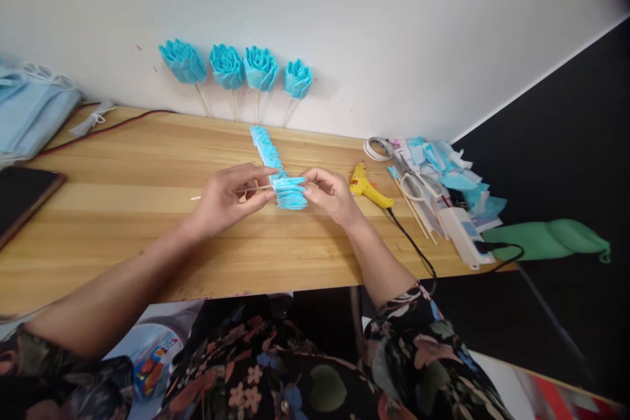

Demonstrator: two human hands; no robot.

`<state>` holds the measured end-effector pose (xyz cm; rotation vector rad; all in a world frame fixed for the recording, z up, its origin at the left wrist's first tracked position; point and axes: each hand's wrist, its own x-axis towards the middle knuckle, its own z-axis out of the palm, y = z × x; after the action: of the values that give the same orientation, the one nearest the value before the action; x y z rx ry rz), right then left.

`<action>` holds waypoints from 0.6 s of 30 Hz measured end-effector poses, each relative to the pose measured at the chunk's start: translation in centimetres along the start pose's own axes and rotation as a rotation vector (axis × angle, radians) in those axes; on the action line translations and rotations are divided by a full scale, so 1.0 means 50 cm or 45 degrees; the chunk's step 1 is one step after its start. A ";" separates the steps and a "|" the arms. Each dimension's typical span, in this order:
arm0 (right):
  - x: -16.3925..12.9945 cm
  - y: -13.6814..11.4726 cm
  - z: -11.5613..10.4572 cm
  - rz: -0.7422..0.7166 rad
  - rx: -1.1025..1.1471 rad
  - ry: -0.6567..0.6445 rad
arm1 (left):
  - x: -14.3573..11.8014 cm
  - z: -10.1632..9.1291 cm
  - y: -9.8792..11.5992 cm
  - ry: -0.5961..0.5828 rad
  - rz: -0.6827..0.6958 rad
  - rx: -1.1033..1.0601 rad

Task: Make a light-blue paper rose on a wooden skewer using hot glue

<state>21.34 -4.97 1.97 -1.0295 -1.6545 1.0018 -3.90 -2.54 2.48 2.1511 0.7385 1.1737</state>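
Note:
My left hand (pixel 227 197) pinches a thin wooden stick (pixel 216 194) that lies sideways over the wooden table (pixel 123 210). At the stick's right end sits a half-rolled light blue pleated strip (pixel 290 191), and my right hand (pixel 331 193) grips that rolled part. The loose tail of the strip (pixel 264 147) trails away toward the wall. Both hands hover just above the tabletop near its middle.
Several finished blue fabric roses on sticks (pixel 236 69) lean against the white wall. A yellow glue gun (pixel 367 189) with a black cord lies right of my hands. Blue scraps, scissors and a white power strip (pixel 465 233) crowd the right end. A dark phone (pixel 22 193) and blue masks (pixel 27 111) lie left.

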 end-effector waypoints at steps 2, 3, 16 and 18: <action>-0.002 -0.003 0.000 -0.018 -0.024 -0.013 | 0.000 0.000 0.007 0.000 0.027 -0.009; -0.003 -0.005 0.000 -0.029 -0.038 -0.024 | 0.000 0.000 0.010 -0.012 0.040 -0.009; -0.010 -0.010 0.005 -0.256 -0.085 -0.105 | -0.002 -0.010 0.037 -0.082 0.015 0.018; -0.010 -0.013 0.003 -0.222 -0.079 -0.109 | -0.002 -0.009 0.036 -0.077 -0.017 0.018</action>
<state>21.21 -5.67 2.39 -0.8755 -1.8218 0.8947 -4.00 -3.75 3.93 2.1802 0.7354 1.0949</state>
